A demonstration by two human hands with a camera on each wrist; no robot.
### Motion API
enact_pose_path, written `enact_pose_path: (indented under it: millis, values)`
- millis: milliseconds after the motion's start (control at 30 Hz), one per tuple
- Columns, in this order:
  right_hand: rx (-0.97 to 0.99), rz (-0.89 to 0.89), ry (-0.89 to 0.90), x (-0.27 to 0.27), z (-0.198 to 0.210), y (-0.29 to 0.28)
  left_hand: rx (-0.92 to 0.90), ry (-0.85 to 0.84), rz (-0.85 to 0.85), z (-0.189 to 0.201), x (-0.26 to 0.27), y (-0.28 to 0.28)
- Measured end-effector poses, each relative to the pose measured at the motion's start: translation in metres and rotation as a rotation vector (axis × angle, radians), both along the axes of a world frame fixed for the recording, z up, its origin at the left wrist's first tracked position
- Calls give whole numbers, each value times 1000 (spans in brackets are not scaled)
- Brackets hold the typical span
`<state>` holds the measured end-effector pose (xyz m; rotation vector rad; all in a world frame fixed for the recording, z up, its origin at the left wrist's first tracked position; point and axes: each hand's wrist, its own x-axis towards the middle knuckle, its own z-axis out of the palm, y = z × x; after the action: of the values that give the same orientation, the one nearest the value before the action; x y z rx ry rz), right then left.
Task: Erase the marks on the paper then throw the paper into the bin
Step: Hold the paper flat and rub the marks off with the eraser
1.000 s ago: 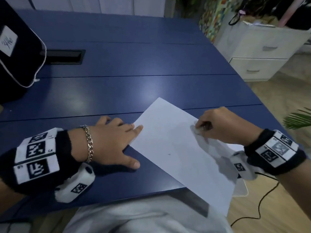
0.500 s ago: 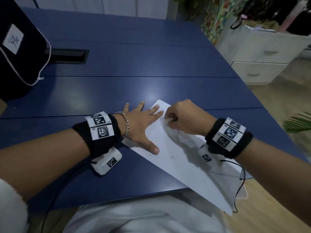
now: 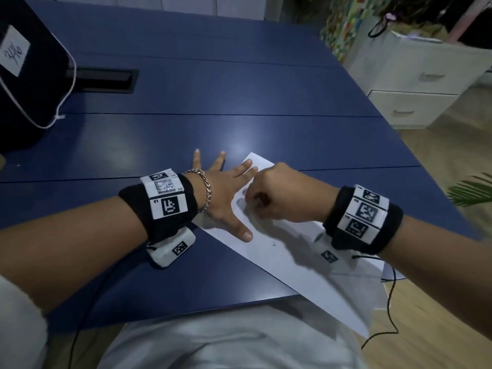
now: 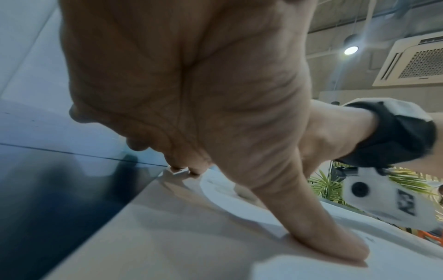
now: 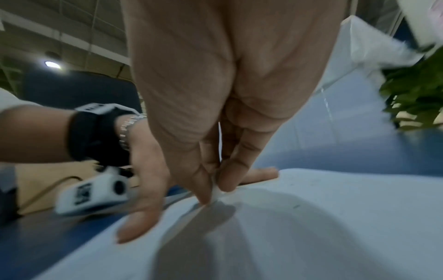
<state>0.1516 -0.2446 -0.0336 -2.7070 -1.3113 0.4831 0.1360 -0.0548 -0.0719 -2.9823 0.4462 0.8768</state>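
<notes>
A dark blue desk carries a black bag with a handwritten label; white drawers and green plant fronds flank its right.

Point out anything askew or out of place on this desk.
The paper lies skewed on the blue desk, its near corner hanging past the desk's front edge over the person's lap. The left hand presses it flat while the right hand pinches a small white eraser against it. Nothing looks torn or spilled.
</notes>
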Motion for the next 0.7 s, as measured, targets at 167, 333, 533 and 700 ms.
enact_pose_path:
  millis: [167,333,533,700]
  values:
    - [45,-165,-85,26,2,-8,19,20,9,4,0,-2]
    - [35,-34,6,3,0,0,23,20,4,4,0,-1]
    - [88,-213,-39,39,2,-23,40,32,-9,6,1,-1]
    - [103,-200,-32,34,1,-23,26,58,-37,5,5,-1]
